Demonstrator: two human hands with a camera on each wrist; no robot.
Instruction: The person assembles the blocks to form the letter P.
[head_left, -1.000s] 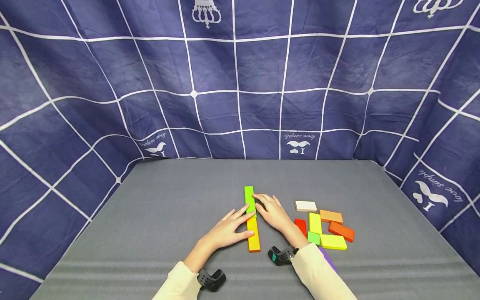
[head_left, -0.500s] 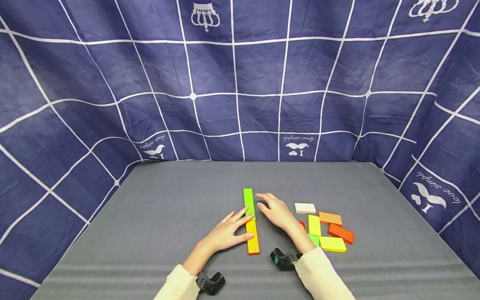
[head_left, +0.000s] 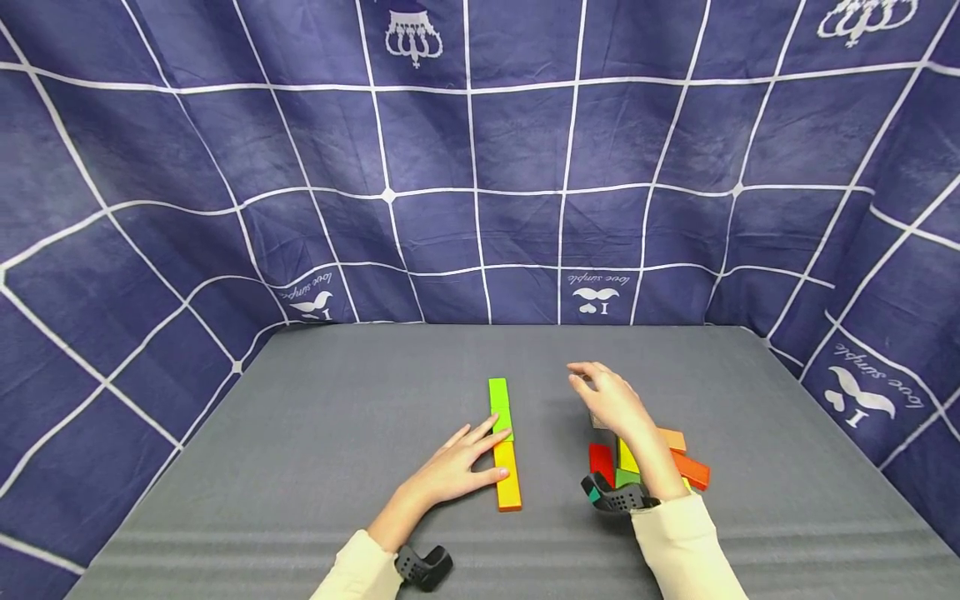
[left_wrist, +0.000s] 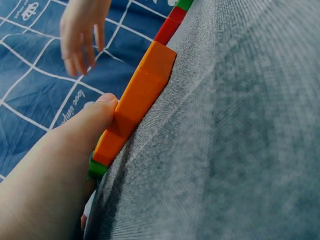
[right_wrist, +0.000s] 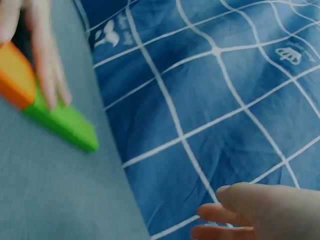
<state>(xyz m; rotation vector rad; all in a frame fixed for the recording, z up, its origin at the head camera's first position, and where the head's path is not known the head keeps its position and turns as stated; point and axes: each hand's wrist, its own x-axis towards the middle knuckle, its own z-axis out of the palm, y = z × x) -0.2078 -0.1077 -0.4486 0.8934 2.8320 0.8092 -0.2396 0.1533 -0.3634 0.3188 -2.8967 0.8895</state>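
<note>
Row at the centre of the grey counter (head_left: 375,375): one bright green block (head_left: 498,396) and one amber block (head_left: 507,493), laid end to end, lengths in line, apparently touching. Left hand (head_left: 461,467): fingers spread, nearly straight, lying across the join, thumb against the amber block; contact only, nothing gripped. Right hand (head_left: 612,403): raised, well apart from the row, fingers loosely bent, nothing held; partly covers a white block (head_left: 598,422). Nearby cluster, partly hidden by the forearm: red block (head_left: 601,464), yellow block (head_left: 626,458), orange block (head_left: 672,439), vermilion block (head_left: 693,472). Handling notes, by judgement: light, even pressure from the left hand best keeps the join square; any piece is best pinched across its narrow sides, without brushing its neighbours.
</note>
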